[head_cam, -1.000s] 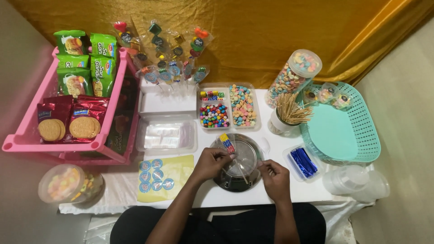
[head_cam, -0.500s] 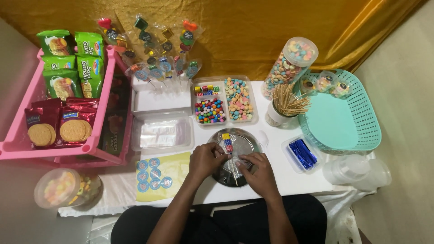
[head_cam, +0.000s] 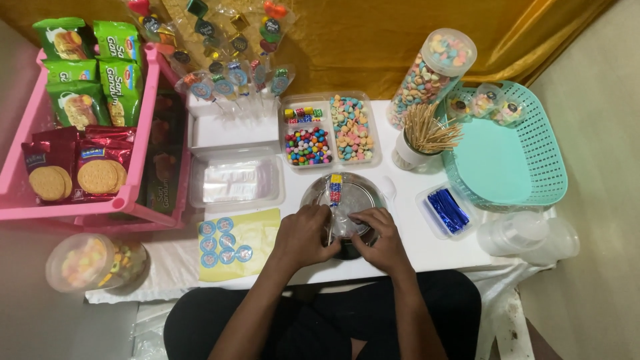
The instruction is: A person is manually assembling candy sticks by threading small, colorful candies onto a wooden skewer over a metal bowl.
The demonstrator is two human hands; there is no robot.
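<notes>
Candy skewer (head_cam: 335,193): a thin stick strung with small bright sweets, yellow at the top and blue and red below; it sits over the middle of the bowl, pointing away from us.
Clear wrapper (head_cam: 343,223): a glossy, crinkled film around the lower stick, which we judge is being fitted over the sweets (its edges are hard to trace against the bowl).
Left hand (head_cam: 308,235): our grip is closed, fingers curled over the lower end of the stick and wrapper, probably to keep them steady.
Right hand (head_cam: 379,235): fingers bent and pinching the wrapper from the other side; the two hands nearly meet.
Bowl (head_cam: 313,193): round, shiny metal, on the table under both hands, likely there to catch anything that falls.
Table (head_cam: 407,247): white and flat, everything within arm's reach.
Sweet trays (head_cam: 330,130): clear plastic compartments just beyond the bowl, one with round glossy balls, one with pastel pieces.
Sticker sheet (head_cam: 230,243): pale yellow with round blue stickers, just beside the left hand.
Blue ties (head_cam: 448,210): shiny strips in a small clear box, to the right of the bowl.
Wooden sticks (head_cam: 427,130): a bristling bunch upright in a cup.
Basket (head_cam: 543,160): teal plastic lattice, far right.
Pink rack (head_cam: 143,120): holds biscuit packets, far left.
</notes>
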